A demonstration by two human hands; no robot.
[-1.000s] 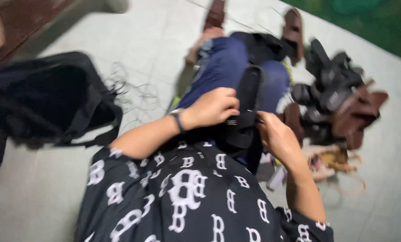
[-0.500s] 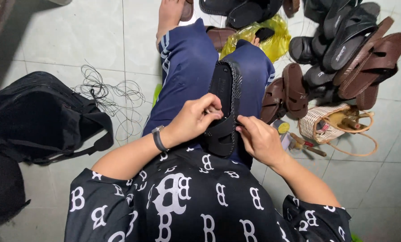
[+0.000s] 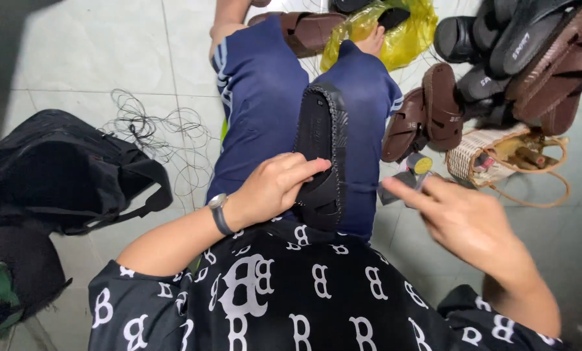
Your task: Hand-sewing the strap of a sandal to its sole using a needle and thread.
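Since the earlier frame, the right hand has let go of the black sandal and swung out to the side, fingers spread, holding nothing. That sandal lies along the lap, its strap end pinched by the left hand. It looks light, with a bendy rubbery sole; gripping the stitched edge mid-sole seems steadiest. Brown sandals lie beyond the right hand.

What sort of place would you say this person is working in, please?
Probably an informal shoe-repair spot on a tiled floor. A pile of sandals lies beside the seated person, loose thread is tangled on the tiles, and the left hand steadies a black sandal on the lap.
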